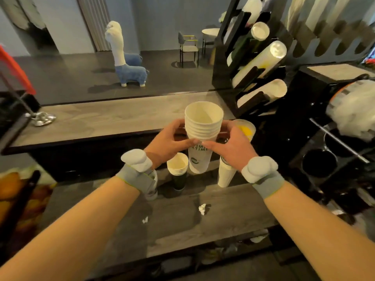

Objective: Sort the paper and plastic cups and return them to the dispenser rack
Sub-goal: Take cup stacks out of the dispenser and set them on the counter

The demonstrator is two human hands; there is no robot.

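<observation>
Paper scraps [202, 208] lie on the grey counter [233, 201]. Above it, left hand [164, 141] and right hand [231, 148] each close their grip around a nested stack of paper cups [203, 130]. Beyond, right, stands the black dispenser rack [253, 63]; farther off, a llama figure [125, 57] on dark floor.
</observation>
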